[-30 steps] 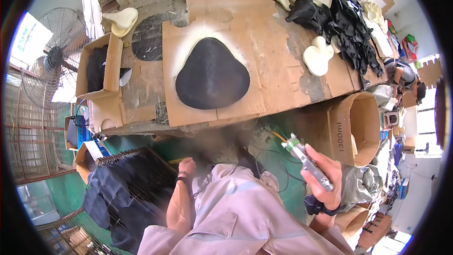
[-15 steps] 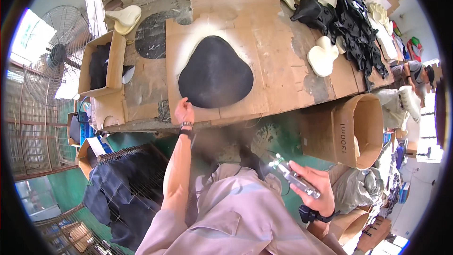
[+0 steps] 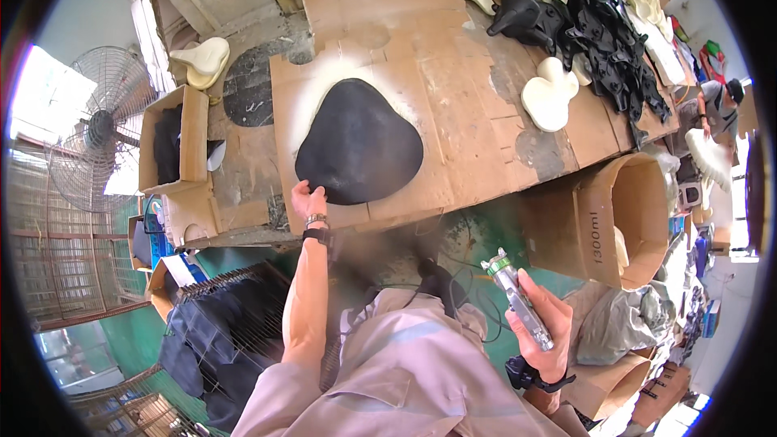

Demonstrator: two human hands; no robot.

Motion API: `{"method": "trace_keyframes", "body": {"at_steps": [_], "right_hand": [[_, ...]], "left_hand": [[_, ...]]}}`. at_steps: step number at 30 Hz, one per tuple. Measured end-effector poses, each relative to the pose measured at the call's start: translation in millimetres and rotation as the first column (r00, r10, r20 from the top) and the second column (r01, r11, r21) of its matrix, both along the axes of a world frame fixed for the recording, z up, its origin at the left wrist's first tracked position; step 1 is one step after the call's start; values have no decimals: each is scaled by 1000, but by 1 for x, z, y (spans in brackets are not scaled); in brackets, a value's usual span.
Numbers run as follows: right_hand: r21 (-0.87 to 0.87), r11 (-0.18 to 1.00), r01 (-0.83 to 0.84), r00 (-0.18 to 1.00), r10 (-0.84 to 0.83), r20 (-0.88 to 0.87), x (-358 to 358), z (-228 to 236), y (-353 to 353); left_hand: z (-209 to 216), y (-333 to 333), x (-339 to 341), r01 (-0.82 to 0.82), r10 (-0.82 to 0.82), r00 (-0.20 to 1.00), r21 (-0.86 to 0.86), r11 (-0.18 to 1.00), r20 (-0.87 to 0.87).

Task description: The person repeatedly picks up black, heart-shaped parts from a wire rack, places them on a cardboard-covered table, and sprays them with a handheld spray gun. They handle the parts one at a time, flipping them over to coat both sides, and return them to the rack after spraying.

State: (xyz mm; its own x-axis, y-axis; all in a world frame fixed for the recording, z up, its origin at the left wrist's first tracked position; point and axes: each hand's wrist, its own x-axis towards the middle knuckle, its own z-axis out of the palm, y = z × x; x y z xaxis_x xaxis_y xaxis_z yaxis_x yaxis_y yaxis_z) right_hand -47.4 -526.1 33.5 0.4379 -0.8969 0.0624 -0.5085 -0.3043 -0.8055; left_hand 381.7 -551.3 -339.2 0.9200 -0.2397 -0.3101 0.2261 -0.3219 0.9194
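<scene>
A black rounded-triangular sheet (image 3: pixel 360 142), shaped like a bicycle saddle cover, lies flat on cardboard with a whitish sprayed halo around it. At its near left edge, my left hand (image 3: pixel 309 202) has its fingertips closed on the rim. The small spot under the fingertips is partly hidden. My right hand (image 3: pixel 544 324) is wrapped around a metal spray gun (image 3: pixel 520 303), held off the table at the right with its nozzle end tilted up and away from me. A hose trails near my legs.
Cream saddle foams (image 3: pixel 550 97) and a heap of black saddle covers (image 3: pixel 603 40) lie at the right. A cardboard box (image 3: pixel 174 137) with black pieces stands left, a large carton (image 3: pixel 595 218) below the table's right edge. A fan (image 3: pixel 101 125) is far left; another person (image 3: pixel 716 109) works far right.
The view has shifted slightly, so the table appears lower. My left fingertips have closed onto the sheet's edge. The spray gun in my right hand has turned a little more upright.
</scene>
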Motion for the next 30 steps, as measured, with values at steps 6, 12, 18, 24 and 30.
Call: {"method": "trace_keyframes", "body": {"at_steps": [6,12,18,24,30], "right_hand": [[40,998,-42,998,44,-44,-11,1,-16],[-3,1000,-30,1000,30,8,-20,-4,-20],[5,994,-105,991,104,82,-8,-15,-28],[17,987,-160,986,159,42,12,-22,-38],[169,934,-316,949,307,78,35,-19,-32]], "left_hand": [[-31,-8,13,-347,46,743,-325,880,-668],[5,-25,3,-373,-122,624,-431,822,-772],[97,-112,42,-323,-273,799,-766,556,-535],[300,-82,29,-284,-531,792,-952,118,-302],[326,51,27,-280,-234,942,-947,-159,-240]]}}
